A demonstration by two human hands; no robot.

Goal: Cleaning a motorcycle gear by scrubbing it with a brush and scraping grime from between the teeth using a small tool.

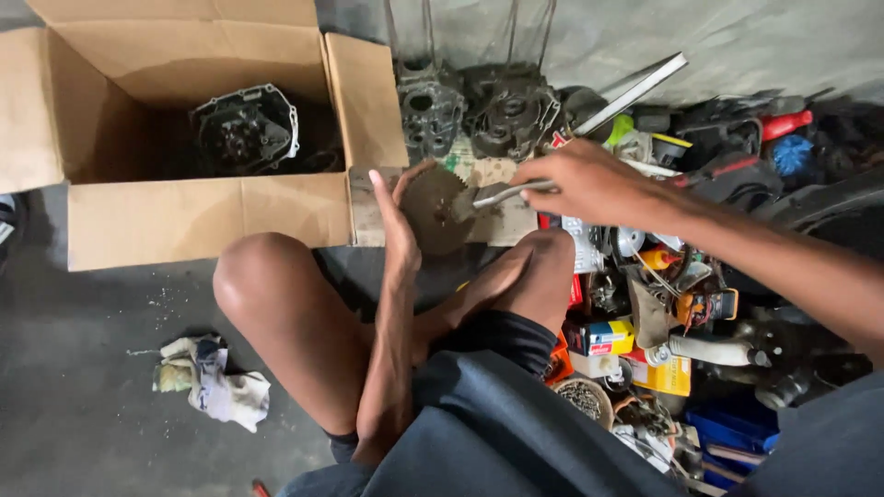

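Rusty and round, a toothed gear (436,208) stands on edge on a wooden board (497,216) just past the person's knees. The left hand (398,221) cups its near side, grip half-curled around the rim. The right hand (585,181) has its grip clenched on a metal scraper (502,193), whose tip touches the gear's face. A cardboard box (193,216) with an engine part (245,129) stands to the left, a crumpled rag (216,382) on the floor.

To my left an open cardboard box (198,216) holds a dark engine part (244,129). A crumpled rag (216,382) lies on the floor (83,396), with yellow cartons (663,373) among clutter at my right.
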